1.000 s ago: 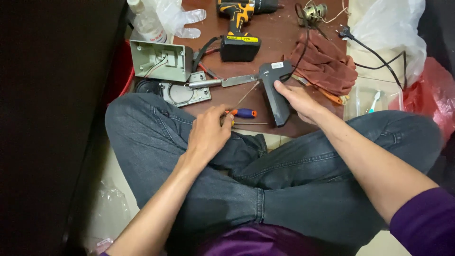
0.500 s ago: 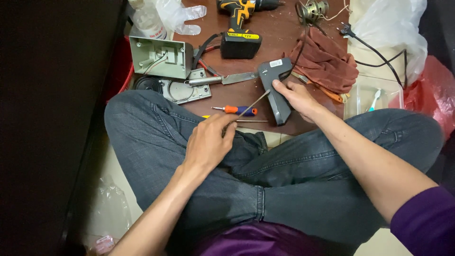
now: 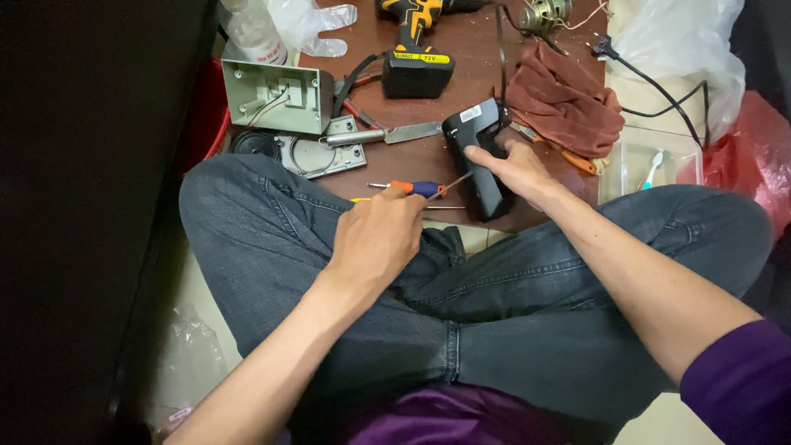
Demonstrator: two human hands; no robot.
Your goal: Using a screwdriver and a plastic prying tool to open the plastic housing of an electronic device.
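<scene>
My right hand (image 3: 517, 171) grips a black handheld device (image 3: 480, 152) that stands on the brown low table (image 3: 474, 70) near its front edge. My left hand (image 3: 386, 235) is curled at the table edge over my left knee. Its fingertips appear to pinch a thin metal-shafted tool (image 3: 451, 185) that slants up to the black device. Just beyond the fingers lie an orange-and-blue screwdriver (image 3: 416, 188) and a yellow-handled one (image 3: 360, 199).
Further back on the table are a grey open box (image 3: 276, 97), a round-holed cover plate (image 3: 317, 155), a knife (image 3: 387, 134), a yellow-black drill (image 3: 416, 45), a brown rag (image 3: 568, 103) and a black cable (image 3: 659, 86). A clear plastic tub (image 3: 651, 161) stands at the right.
My left hand has moved forward from my lap to the table edge, over the screwdrivers. The thin shaft has swung lower. My right hand stays on the black device.
</scene>
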